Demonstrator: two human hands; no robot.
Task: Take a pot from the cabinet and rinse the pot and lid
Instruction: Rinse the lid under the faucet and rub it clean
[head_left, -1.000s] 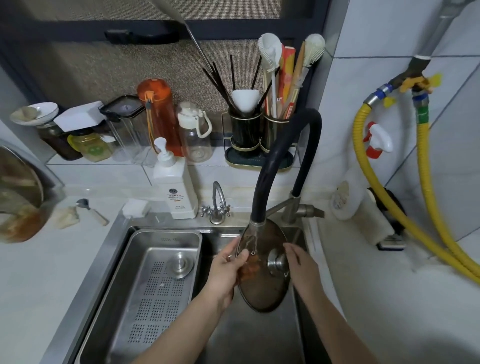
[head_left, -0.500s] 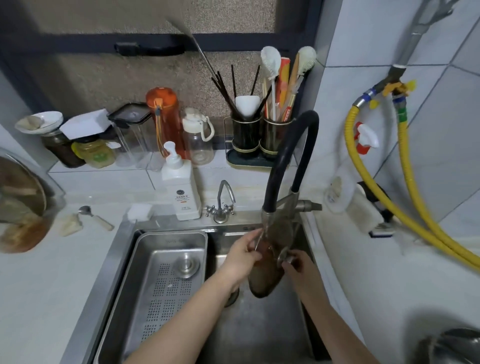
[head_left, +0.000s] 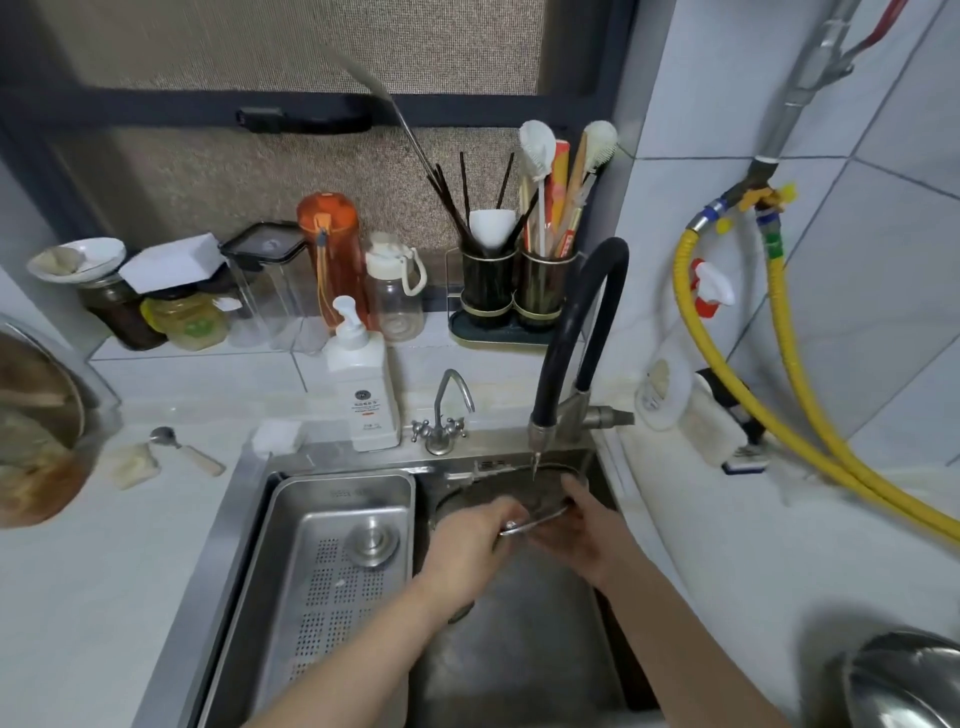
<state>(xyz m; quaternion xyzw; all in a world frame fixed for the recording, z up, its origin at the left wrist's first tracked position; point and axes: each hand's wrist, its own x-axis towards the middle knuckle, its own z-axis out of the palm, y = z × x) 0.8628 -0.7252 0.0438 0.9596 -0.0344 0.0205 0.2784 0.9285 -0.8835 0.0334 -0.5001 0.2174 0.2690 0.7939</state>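
A glass lid (head_left: 540, 501) with a metal rim lies nearly flat, low inside the sink (head_left: 519, 649), under the black hose tap (head_left: 571, 332), and a thin stream of water falls onto it. My left hand (head_left: 467, 540) grips the lid's near rim from the left. Beneath the lid, on its right side, my right hand (head_left: 587, 535) holds it with fingers curled under. The shiny metal pot (head_left: 904, 680) shows at the bottom right corner on the counter, partly cut off.
A steel drain tray (head_left: 332, 571) fills the sink's left half. A soap pump bottle (head_left: 363, 384) and a small tap (head_left: 447, 410) stand behind the sink. Jars, bottles and utensil holders (head_left: 519, 291) line the sill. Yellow hoses (head_left: 727, 395) run down the right wall.
The lid went from upright and facing me under the tap to tilted, then nearly flat and lower in the sink. Both hands followed it down. The view moved so the pot appears at bottom right.
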